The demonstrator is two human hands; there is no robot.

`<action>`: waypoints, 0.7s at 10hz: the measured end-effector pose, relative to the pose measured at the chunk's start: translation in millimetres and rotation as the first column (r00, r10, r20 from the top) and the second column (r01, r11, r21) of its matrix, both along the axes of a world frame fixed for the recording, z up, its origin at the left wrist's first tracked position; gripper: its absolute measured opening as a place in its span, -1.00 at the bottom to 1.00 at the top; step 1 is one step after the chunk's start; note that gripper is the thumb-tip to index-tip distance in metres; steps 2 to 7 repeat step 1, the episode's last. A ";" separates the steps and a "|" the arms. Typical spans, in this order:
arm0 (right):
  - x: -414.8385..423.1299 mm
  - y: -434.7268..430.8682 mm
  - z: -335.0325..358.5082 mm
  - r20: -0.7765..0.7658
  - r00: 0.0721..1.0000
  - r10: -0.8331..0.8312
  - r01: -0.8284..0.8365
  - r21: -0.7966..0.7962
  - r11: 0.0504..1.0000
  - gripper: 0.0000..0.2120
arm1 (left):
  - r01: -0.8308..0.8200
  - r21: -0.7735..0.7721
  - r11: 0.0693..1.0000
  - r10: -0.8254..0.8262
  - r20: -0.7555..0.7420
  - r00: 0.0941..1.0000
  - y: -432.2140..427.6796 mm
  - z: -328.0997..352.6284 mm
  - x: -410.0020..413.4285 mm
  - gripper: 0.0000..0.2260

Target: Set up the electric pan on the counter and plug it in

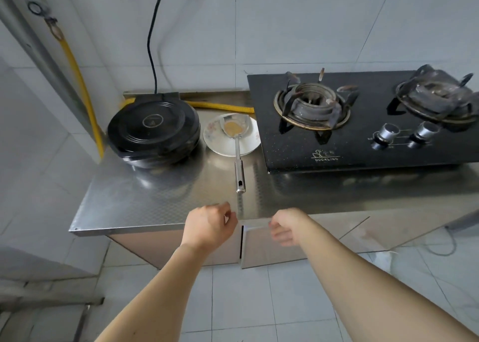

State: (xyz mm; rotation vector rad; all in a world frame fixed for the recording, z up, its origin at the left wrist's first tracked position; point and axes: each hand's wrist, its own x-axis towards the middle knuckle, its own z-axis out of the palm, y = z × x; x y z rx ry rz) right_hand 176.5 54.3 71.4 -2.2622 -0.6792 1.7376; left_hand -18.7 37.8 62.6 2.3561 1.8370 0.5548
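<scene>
The black round electric pan (153,132) sits closed at the back left of the steel counter (160,199). Its black cord (153,43) rises from the pan's rear up the tiled wall and leaves the frame at the top; the plug is out of view. My left hand (208,229) hovers at the counter's front edge, fingers loosely curled, holding nothing. To its right, my right hand (285,229) has its fingers hooked over the top edge of a cabinet door (269,248) that stands slightly ajar below the counter.
A white plate (248,144) with a metal spatula (238,155) lies right of the pan. A black two-burner gas stove (363,124) fills the counter's right. A yellow gas hose (77,82) runs down the left wall and behind the pan.
</scene>
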 end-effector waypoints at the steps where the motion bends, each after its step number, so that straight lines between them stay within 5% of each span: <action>1: 3.2 0.4 36.8 0.006 0.995 0.099 -0.099 0.053 0.994 -0.76 | -0.018 -0.011 1.000 0.018 0.055 0.998 3.2 27.2 -0.4 -0.80; 7: 3.2 0.4 36.8 0.006 0.995 0.099 -0.099 0.053 0.994 -0.76 | -0.018 -0.011 1.000 0.018 0.055 0.998 3.2 27.2 -0.4 -0.80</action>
